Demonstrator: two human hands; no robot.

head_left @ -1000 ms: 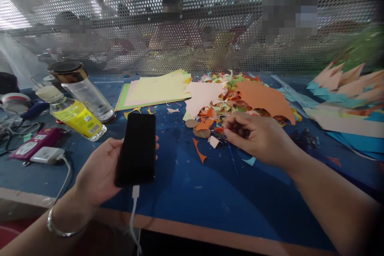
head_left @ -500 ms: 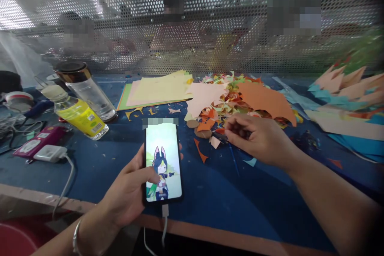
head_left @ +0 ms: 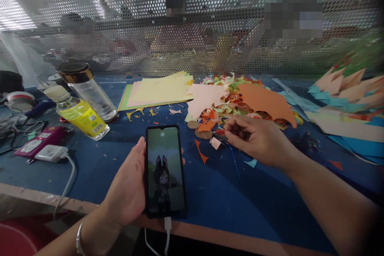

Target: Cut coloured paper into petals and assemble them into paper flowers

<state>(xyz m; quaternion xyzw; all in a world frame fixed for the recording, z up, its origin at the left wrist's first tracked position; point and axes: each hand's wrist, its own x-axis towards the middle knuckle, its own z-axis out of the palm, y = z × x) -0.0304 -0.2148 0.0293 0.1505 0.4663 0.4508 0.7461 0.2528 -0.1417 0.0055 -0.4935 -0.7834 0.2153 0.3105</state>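
Observation:
My left hand (head_left: 127, 186) holds a smartphone (head_left: 166, 172) upright, its thumb along the left edge and fingertips at the right edge. The dimmed screen shows a cartoon figure with long ears, and a white charging cable (head_left: 168, 228) is plugged into the bottom. Over the near side of a heap of coloured paper scraps (head_left: 231, 100), my right hand (head_left: 255, 138) is closed with curled fingers; whatever they may hold is hidden. A thin blue stick (head_left: 235, 162) lies just below it. An orange paper scrap (head_left: 201, 152) and brown paper discs (head_left: 204, 133) lie nearby.
A stack of coloured paper sheets (head_left: 159, 92) lies at the back. Left are a yellow-labelled plastic bottle (head_left: 82, 116), a glass flask (head_left: 96, 98), a purple power bank (head_left: 40, 142) and a white plug (head_left: 51, 153). Folded paper pieces (head_left: 345, 88) sit right. A perforated metal screen (head_left: 210, 48) stands behind.
The phone screen has gone from bright to dim. My left thumb has moved off the screen to the phone's left side, and the phone sits slightly lower. My right hand stays put.

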